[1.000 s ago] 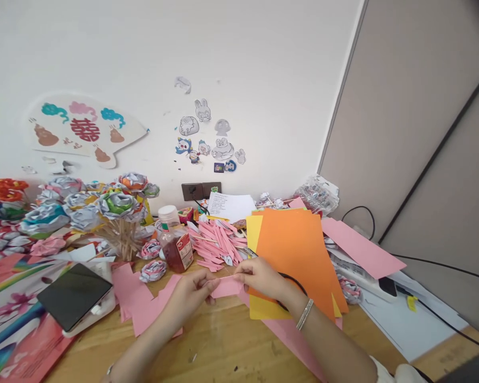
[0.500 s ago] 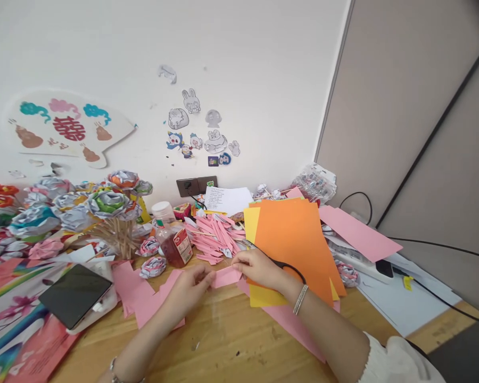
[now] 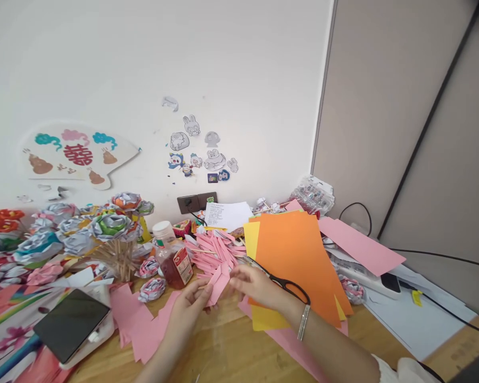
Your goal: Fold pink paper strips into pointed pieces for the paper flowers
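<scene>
Between the thumb and fingers of my left hand (image 3: 188, 307) is a small folded strip of pink paper (image 3: 219, 285), tilted up above the table. My right hand (image 3: 254, 286) is just to the right of the strip, its fingers curled and a little apart, with nothing visible in them. Scissors (image 3: 293, 288) with black handles lie beside my right wrist, on a stack of orange paper (image 3: 291, 244). Beyond my hands is a pile of folded pink strips (image 3: 213, 250). Left of my left hand lie cut pink paper pieces (image 3: 130, 314).
A bottle of red liquid (image 3: 173, 266) stands behind my left hand. Paper flowers on sticks (image 3: 114, 229) crowd the left, above a dark tablet-like device (image 3: 72, 324). At right are a white power strip (image 3: 367, 282), cables and white sheets (image 3: 419, 319).
The pink strip was stretched between both hands; now it is turned upward in my left hand, and my right fingers have come off it. The camera view has shifted slightly.
</scene>
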The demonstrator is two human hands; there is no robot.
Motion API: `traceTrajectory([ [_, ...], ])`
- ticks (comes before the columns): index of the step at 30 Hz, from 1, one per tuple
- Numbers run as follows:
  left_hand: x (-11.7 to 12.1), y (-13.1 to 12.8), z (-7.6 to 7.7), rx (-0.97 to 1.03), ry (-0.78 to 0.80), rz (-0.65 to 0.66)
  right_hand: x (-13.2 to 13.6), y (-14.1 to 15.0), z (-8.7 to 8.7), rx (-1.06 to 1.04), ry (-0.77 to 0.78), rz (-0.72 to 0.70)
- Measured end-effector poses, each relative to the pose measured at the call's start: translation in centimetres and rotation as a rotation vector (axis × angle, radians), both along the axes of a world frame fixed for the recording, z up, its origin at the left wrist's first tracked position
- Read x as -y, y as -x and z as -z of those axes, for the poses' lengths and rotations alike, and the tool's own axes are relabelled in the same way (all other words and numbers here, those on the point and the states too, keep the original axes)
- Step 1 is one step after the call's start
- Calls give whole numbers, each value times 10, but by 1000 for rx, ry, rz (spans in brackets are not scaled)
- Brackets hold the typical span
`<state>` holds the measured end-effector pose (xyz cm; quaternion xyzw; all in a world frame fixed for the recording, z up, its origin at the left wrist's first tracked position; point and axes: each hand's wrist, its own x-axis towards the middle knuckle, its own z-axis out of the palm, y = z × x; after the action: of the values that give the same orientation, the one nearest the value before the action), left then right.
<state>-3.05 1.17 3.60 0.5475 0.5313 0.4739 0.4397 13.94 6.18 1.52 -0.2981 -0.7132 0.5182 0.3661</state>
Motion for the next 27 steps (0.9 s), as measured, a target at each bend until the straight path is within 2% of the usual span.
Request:
traceTrajectory([
  [1,1,-2,1,-6,-9,6,2,3,2,45,-32,-13],
  [5,9,-9,1,-248,-64,68,8,4,-5,274,-287,150],
  [6,10,-9,1,-316,-89,74,10,2,-9,343,-355,134],
  [8,12,-10,0,-389,-127,84,13,-1,-17,427,-457,-44],
  [10,11,-8,-1,-362,-114,105,16,-4,-22,448,-479,-145],
  [13,6,-2,-1,-184,-38,81,16,-4,-20,327,-349,-121],
  [16,0,3,0,29,18,-59,11,-3,-12,161,-83,-136],
  [19,-3,6,3,185,42,-124,6,-3,-8,-1,64,-123],
  [23,-3,6,7,296,35,-172,4,-3,-10,-161,161,-86],
  [27,-1,3,4,274,57,-123,3,-2,-8,-159,149,-33],
])
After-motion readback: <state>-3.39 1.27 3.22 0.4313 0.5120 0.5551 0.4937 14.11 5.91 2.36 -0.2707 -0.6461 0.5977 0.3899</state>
